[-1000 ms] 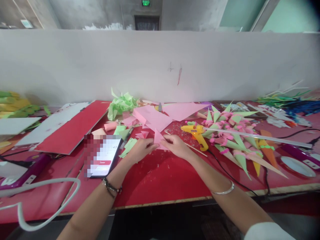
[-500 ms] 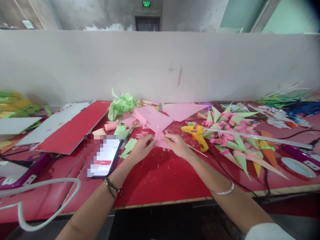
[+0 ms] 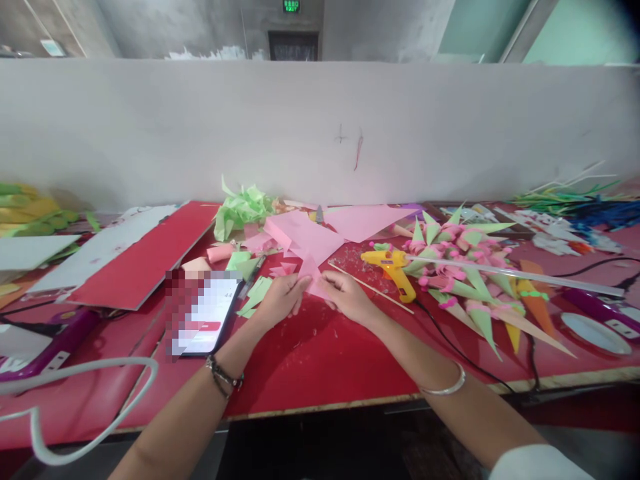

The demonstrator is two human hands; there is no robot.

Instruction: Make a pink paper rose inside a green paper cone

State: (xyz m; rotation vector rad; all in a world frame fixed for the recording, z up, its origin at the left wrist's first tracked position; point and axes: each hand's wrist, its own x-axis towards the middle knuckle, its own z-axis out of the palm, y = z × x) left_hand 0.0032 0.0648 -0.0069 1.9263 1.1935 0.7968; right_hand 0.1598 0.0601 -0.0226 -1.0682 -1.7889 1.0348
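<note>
A small pink paper piece [image 3: 311, 272], pointed at the top, is held between my two hands over the red table. My left hand [image 3: 283, 297] pinches its left edge; my right hand [image 3: 347, 293] grips its right side. Just beyond lie larger pink paper sheets [image 3: 313, 235]. Small folded pink pieces [image 3: 283, 269] and green paper pieces [image 3: 257, 295] rest beside my left hand. To the right of my right hand lies a yellow glue gun [image 3: 395, 270] with a long clear glue stick in it, and a thin wooden stick [image 3: 373, 289].
A phone [image 3: 207, 317] lies left of my left forearm. Many green and pink paper cones [image 3: 465, 260] are heaped at the right. Crumpled green paper [image 3: 243, 210] and a red board [image 3: 145, 257] sit farther back. A white curved tube [image 3: 95, 363] loops at front left. A low partition [image 3: 250, 127] stands behind.
The pink piece has turned and shifted slightly left and down between my fingers. My right hand has moved a little left and lower, showing more of the wooden stick.
</note>
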